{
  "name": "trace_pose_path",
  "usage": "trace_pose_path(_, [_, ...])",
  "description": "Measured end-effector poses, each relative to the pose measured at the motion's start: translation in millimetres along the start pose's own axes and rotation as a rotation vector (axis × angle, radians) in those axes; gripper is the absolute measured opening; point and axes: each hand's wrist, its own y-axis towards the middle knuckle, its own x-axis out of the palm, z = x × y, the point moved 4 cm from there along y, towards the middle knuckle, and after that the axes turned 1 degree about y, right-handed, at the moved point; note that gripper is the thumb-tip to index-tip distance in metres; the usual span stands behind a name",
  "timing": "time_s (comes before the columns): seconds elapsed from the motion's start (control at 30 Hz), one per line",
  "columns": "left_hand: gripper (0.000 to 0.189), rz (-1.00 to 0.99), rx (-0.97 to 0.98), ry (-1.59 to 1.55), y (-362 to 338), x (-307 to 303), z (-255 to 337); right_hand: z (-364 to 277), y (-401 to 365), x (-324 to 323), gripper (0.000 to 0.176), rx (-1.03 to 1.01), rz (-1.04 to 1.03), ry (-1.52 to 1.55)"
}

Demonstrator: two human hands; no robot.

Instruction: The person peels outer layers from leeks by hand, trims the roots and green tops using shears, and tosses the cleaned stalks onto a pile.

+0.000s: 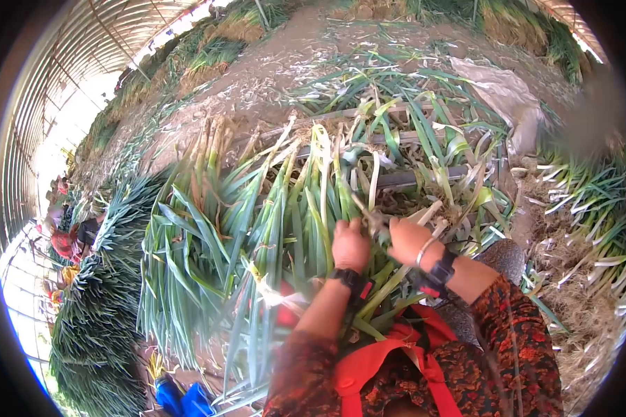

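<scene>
Long green onions (pixel 271 215) lie side by side across the work surface, white root ends up and leaves hanging toward me. My left hand (pixel 351 246) is closed around an onion stalk at the right side of this row. Close beside it, my right hand (pixel 407 242) has its fingers curled near the stalks at the surface's front edge; what is between them is too blurred to make out. Both wrists wear dark bands, and a bracelet circles the right one.
A pale sack (pixel 504 97) lies at the back right. Piles of onions (pixel 97 333) stand at the left, with more onions (pixel 591 201) on the ground at the right. Other people (pixel 66 240) are at the far left. Loose leaves litter the ground.
</scene>
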Motion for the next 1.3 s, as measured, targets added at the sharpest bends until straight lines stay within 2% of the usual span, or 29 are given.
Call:
trace_pose_path(0.07, [0.014,0.217,0.039,0.092,14,-21,-12,-16,-14,1,0.032,-0.080,-0.012,0.018])
trace_pose_path(0.13, [0.014,0.303,0.009,0.196,30,-30,-34,-26,-16,4,0.031,-0.115,-0.021,0.037])
trace_pose_path(0.3, [0.037,-0.055,-0.225,0.248,59,-14,-70,-38,7,3,0.026,-0.074,-0.043,0.054])
trace_pose_path(0.37, [0.038,-0.117,-0.290,0.221,68,-8,-75,-38,26,5,0.022,-0.069,-0.067,0.038])
trace_pose_path(0.47, [0.039,-0.251,-0.301,0.187,80,-10,-81,-24,62,2,0.020,0.061,-0.061,0.080])
trace_pose_path(0.5, [0.040,-0.303,-0.290,0.177,85,-14,-84,-12,72,6,0.021,0.195,-0.009,0.137])
trace_pose_path(0.6, [0.048,-0.339,-0.345,0.019,99,-28,-93,-3,66,17,0.033,0.121,-0.029,0.153])
trace_pose_path(0.63, [0.046,-0.239,-0.349,-0.043,98,-25,-100,-7,58,15,0.033,0.098,-0.054,0.128])
trace_pose_path(0.73, [0.037,-0.199,-0.424,-0.325,100,-5,-120,-8,62,19,0.034,0.080,-0.060,0.095])
trace_pose_path(0.77, [0.036,-0.249,-0.508,-0.418,96,-5,-119,-9,69,20,0.033,0.048,-0.064,0.084])
trace_pose_path(0.87, [0.038,-0.180,-0.580,-0.515,87,-2,-120,-12,86,14,0.031,0.068,-0.004,0.094])
trace_pose_path(0.97, [0.042,-0.170,-0.615,-0.719,84,11,-134,-13,113,11,0.026,0.087,-0.062,0.043])
trace_pose_path(1.0, [0.043,-0.169,-0.618,-0.751,83,15,-139,-16,122,8,0.025,0.098,-0.090,0.019])
trace_pose_path(1.13, [0.042,-0.176,-0.619,-0.858,79,29,-152,-12,167,13,0.021,0.123,0.003,0.044])
trace_pose_path(1.17, [0.040,-0.181,-0.616,-0.877,78,32,-156,-10,184,16,0.019,0.181,0.033,0.029])
trace_pose_path(1.3, [0.037,-0.194,-0.628,-0.898,77,21,-147,0,243,23,0.022,0.129,0.010,0.000])
